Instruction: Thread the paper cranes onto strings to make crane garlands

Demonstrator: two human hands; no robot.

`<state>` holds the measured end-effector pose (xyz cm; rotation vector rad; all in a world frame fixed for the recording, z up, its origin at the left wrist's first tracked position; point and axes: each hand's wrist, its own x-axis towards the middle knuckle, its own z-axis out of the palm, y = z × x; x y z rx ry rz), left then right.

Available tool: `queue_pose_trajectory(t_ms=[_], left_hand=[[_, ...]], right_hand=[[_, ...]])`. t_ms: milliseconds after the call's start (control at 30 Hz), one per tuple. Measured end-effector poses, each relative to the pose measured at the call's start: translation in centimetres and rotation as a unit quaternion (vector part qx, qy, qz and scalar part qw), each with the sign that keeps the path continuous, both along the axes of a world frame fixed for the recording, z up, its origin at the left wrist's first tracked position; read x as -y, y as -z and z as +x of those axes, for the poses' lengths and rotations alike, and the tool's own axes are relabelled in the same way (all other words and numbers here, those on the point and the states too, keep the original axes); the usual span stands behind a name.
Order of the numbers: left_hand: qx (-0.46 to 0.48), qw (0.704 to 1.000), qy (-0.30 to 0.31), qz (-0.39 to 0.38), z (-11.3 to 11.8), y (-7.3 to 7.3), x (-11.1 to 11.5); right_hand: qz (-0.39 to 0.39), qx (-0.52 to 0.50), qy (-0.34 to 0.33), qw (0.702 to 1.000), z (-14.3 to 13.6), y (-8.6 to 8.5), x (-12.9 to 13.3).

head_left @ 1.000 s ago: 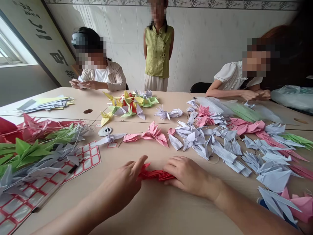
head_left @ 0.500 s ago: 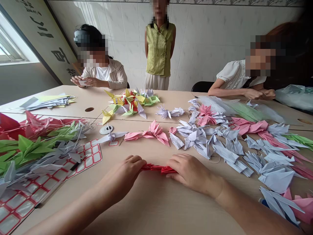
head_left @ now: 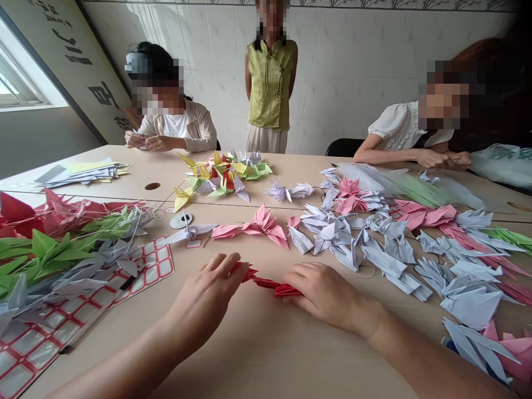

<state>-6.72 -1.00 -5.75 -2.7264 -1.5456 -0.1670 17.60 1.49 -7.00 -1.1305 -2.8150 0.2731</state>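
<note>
A row of folded red paper cranes stretches between my two hands, just above or on the table in front of me. My left hand is closed on its left end, with the fingers curled over the paper. At the other end, my right hand grips the cranes between thumb and fingers. Parts of the red paper are hidden under both hands. Beyond them lie pink paper cranes, and a white crane rests near a small round spool.
White and pink cranes spread over the table's right side. Red, green and grey cranes lie left on a red-bordered label sheet. Coloured cranes and a paper stack sit farther back. Two people sit opposite; another stands.
My left hand has lifted slightly and turned, raising the left end of the red cranes. My right hand stays in place. The seated person at left has moved their hands on their paper.
</note>
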Motion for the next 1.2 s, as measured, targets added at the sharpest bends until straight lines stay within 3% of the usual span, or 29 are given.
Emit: queue_pose_trajectory(t_ms=[233,433,567,967,1200], left_hand=[[0.065,0.998,0.009,0.011,0.2,0.2,0.0],[0.191,0.976,0.01,-0.106,0.2,0.5,-0.4],[0.2,0.968,-0.014,-0.151,0.6,0.2,-0.3],[0.214,0.968,0.032,-0.128,1.2,1.7,0.1],[0.205,0.973,0.036,-0.102,1.7,1.1,0.6]], right_hand=[[0.005,-0.003,-0.013,1.0,0.0,0.2,0.1],[0.002,-0.002,-0.002,1.0,0.0,-0.2,0.2],[-0.003,0.001,-0.004,1.0,0.0,-0.3,0.2],[0.022,-0.003,-0.04,0.999,-0.2,0.4,0.3],[0.026,0.008,-0.07,0.997,-0.3,0.4,0.5]])
